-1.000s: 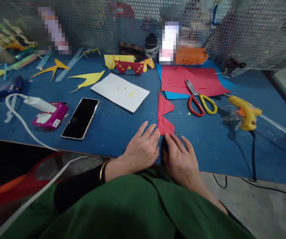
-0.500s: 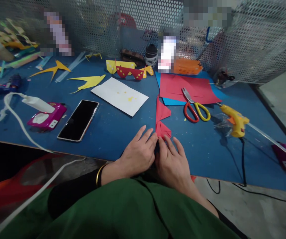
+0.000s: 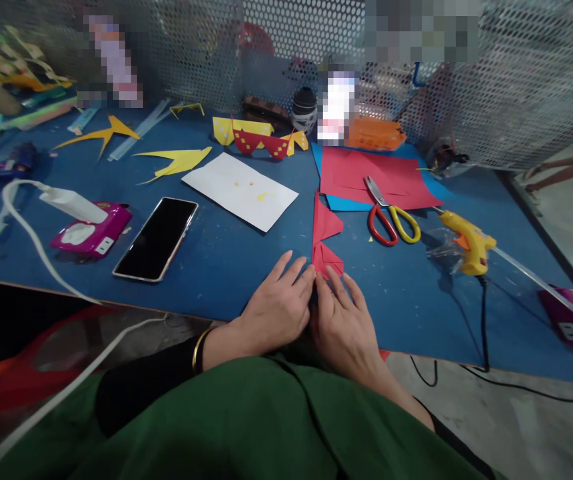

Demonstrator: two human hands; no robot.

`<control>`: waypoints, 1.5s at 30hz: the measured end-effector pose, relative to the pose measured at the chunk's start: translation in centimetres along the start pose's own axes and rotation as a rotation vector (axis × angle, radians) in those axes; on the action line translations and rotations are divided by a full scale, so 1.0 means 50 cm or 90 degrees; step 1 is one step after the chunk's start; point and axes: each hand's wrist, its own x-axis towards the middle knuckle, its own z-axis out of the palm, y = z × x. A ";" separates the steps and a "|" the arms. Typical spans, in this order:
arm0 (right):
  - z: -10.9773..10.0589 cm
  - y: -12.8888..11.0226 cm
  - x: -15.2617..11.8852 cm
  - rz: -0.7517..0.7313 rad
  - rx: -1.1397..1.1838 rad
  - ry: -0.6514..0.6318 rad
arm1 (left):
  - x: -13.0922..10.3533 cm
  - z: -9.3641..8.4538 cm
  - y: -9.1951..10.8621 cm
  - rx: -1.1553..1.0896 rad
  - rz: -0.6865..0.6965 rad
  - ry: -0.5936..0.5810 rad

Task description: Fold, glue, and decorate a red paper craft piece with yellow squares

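Left hand (image 3: 277, 308) and right hand (image 3: 345, 320), fingertips close together at a folded red paper cutout's (image 3: 325, 223) near end, pinch unclear, red-and-yellow-handled metal scissors (image 3: 384, 203) beyond, rightward.

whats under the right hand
The fingers of the right hand touch the near end of the red cutout on the table. Whatever lies beneath the rest of the hand is covered.

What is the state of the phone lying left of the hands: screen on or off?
Apparently off: the phone lies face up, and its screen is black, showing no lit picture.
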 end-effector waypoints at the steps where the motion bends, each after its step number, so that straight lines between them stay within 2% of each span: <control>1: 0.002 0.001 0.000 -0.005 0.004 0.001 | 0.001 -0.001 0.000 0.000 -0.002 -0.004; 9: 0.009 0.010 -0.007 0.035 0.032 0.003 | 0.009 -0.002 0.003 -0.008 -0.020 -0.008; 17: 0.017 0.008 0.003 0.014 0.036 0.015 | 0.007 -0.004 -0.003 -0.055 -0.036 -0.039; 26: -0.007 0.042 -0.011 0.049 0.000 0.010 | 0.016 -0.006 -0.001 -0.037 -0.020 -0.037; 34: 0.010 0.029 0.010 0.002 0.067 0.024 | 0.013 -0.007 -0.003 -0.043 -0.026 -0.058; 41: 0.001 0.042 -0.004 0.014 0.038 0.025 | 0.014 -0.006 -0.002 -0.044 -0.028 -0.041; 45: 0.002 0.031 0.010 -0.010 0.031 0.024 | 0.015 -0.004 -0.003 -0.038 -0.013 -0.035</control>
